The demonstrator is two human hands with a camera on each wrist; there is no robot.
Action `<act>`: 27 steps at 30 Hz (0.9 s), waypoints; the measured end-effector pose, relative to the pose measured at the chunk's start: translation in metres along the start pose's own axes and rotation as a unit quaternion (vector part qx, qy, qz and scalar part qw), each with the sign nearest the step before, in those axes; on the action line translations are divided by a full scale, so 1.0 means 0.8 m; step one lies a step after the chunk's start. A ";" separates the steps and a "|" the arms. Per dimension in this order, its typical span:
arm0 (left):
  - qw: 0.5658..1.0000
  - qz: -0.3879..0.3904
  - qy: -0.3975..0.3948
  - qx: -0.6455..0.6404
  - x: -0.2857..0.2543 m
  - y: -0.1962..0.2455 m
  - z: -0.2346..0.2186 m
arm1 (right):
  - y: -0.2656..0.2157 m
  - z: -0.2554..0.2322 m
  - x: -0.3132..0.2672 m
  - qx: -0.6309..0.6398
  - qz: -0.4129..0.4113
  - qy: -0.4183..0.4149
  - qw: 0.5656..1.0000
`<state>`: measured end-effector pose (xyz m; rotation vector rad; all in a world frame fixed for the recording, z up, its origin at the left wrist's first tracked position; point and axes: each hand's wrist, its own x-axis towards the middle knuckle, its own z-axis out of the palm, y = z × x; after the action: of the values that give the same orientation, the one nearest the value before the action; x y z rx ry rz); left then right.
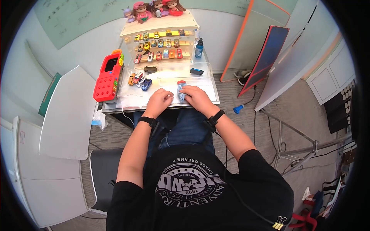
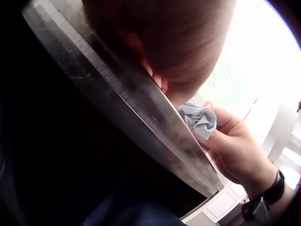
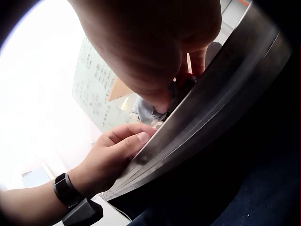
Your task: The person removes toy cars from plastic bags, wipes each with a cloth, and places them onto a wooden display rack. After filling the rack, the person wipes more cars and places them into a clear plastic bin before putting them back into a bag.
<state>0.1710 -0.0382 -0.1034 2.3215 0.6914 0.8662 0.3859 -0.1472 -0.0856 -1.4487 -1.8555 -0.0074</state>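
My right hand point(image 1: 195, 97) grips a crumpled light blue cloth point(image 1: 180, 94) near the table's front edge. A red toy car point(image 1: 181, 82) shows at the cloth's far end; the rest of that spot is covered by cloth and fingers. In the left wrist view the folded cloth point(image 2: 201, 121) bunches out beside the thumb. My left hand point(image 1: 158, 103) rests at the front edge, left of the cloth, with fingers loosely curled and the thumb beside the forefinger. Nothing shows in it. Several toy cars point(image 1: 138, 80) lie beyond it to the left.
A wooden rack point(image 1: 160, 27) with rows of toy cars and dolls on top stands at the back. On its left is a red toy case point(image 1: 106, 82); on its right, a blue bottle point(image 1: 199, 49). A dark car point(image 1: 150, 69) and a blue car point(image 1: 196, 71) lie before it.
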 end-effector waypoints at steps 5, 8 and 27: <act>1.000 0.013 0.004 0.018 0.000 0.004 -0.002 | -0.010 0.012 0.006 0.000 0.005 0.017 1.000; 0.999 0.023 0.022 0.006 0.000 -0.001 0.003 | -0.019 0.027 0.015 0.001 0.007 0.021 1.000; 0.995 -0.060 -0.001 -0.077 0.003 0.001 -0.004 | -0.019 0.033 0.013 0.202 0.152 0.005 0.967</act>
<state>0.1703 -0.0364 -0.1000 2.1225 0.7282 0.8323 0.3577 -0.1325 -0.0919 -1.4156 -1.4966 0.4849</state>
